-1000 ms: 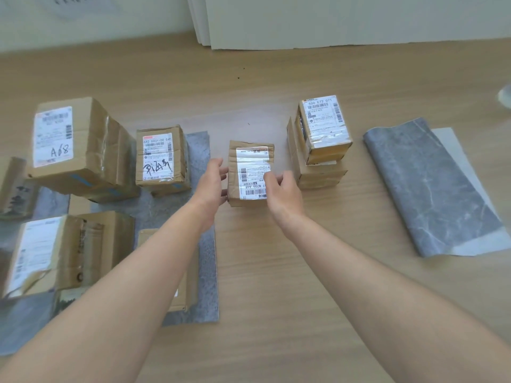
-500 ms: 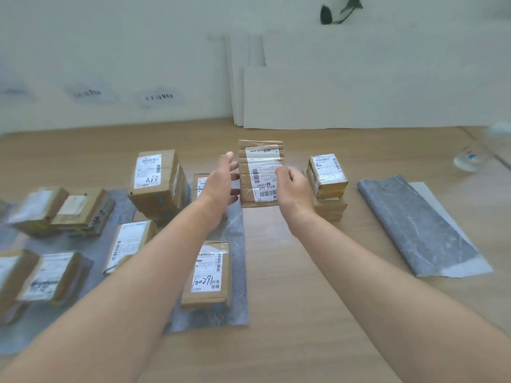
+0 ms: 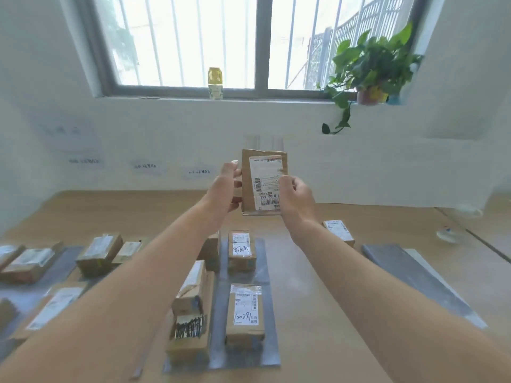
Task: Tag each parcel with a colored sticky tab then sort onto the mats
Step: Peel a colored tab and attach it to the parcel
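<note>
A small brown cardboard parcel [image 3: 262,181] with a white shipping label is held upright in the air, well above the table, label facing me. My left hand [image 3: 225,189] grips its left edge and my right hand [image 3: 296,194] grips its right edge, thumb over the label. No coloured tab shows on it. Below, a grey mat [image 3: 264,261] in the middle carries two labelled parcels [image 3: 240,251] [image 3: 244,313]. Another grey mat [image 3: 420,280] lies at the right with nothing on it.
Several more parcels [image 3: 99,252] sit on grey mats at the left. One small parcel [image 3: 338,230] stands on the wooden table [image 3: 312,299] behind my right forearm. A white board leans on the back wall; a potted plant [image 3: 370,64] and a bottle [image 3: 215,82] stand on the windowsill.
Both hands have lifted the parcel from the table up to eye height. My view has tilted upward, bringing the window and plant into sight.
</note>
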`<action>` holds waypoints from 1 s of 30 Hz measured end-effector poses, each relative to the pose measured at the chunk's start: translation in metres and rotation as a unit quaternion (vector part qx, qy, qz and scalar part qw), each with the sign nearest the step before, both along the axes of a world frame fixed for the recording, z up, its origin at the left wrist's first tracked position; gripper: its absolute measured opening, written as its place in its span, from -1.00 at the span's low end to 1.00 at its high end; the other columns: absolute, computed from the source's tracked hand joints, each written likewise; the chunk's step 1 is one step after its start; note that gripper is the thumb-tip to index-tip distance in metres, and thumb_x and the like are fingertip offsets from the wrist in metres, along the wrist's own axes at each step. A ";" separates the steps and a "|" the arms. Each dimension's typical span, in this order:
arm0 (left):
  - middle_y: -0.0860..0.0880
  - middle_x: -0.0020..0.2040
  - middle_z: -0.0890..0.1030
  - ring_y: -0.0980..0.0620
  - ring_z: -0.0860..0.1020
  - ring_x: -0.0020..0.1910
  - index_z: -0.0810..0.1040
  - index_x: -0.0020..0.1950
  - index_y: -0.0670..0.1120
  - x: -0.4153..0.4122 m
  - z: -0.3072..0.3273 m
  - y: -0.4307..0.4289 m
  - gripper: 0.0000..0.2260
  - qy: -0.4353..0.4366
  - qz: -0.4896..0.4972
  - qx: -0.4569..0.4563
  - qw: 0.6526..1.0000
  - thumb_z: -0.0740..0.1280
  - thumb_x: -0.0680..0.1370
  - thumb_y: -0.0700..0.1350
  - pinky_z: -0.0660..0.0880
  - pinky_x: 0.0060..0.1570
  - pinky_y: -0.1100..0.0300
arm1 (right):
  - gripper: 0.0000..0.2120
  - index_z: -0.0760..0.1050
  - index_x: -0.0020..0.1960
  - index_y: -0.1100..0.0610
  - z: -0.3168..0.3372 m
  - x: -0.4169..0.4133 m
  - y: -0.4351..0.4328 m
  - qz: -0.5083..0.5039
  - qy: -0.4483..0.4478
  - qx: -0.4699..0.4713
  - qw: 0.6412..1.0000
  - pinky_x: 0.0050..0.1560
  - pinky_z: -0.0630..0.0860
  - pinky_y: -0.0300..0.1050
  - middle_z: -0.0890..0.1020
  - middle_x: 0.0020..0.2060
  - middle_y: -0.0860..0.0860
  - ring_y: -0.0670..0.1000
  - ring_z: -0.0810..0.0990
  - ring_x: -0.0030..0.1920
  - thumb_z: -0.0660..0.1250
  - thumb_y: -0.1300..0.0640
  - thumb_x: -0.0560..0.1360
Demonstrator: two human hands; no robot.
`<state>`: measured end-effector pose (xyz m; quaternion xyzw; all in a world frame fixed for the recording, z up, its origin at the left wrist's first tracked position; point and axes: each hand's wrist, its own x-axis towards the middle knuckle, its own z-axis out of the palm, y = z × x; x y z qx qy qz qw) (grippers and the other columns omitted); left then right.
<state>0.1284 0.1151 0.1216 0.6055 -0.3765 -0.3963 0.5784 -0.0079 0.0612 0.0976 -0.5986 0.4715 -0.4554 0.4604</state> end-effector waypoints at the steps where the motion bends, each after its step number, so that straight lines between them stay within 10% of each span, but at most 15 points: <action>1: -0.01 0.02 0.62 -0.04 0.56 -0.09 0.57 0.19 0.06 0.004 0.007 0.008 -0.59 -0.001 0.000 -0.008 1.000 -0.01 0.67 0.17 0.46 0.14 0.06 | -0.73 0.55 0.11 0.03 0.006 0.005 0.007 0.003 -0.007 -0.005 1.000 -0.36 0.41 -0.28 0.69 -0.15 -0.08 -0.10 0.61 -0.20 0.14 -0.06 0.63; 30: -0.09 0.07 0.64 -0.11 0.63 0.04 0.55 0.27 0.01 0.021 0.027 0.125 -0.56 -0.014 0.049 -0.040 0.998 -0.02 0.67 0.19 0.55 0.10 0.04 | -0.68 0.57 0.16 0.06 0.020 0.023 0.108 0.062 -0.008 -0.018 0.998 -0.13 0.57 -0.08 0.72 -0.04 -0.04 -0.03 0.69 -0.05 0.17 -0.09 0.59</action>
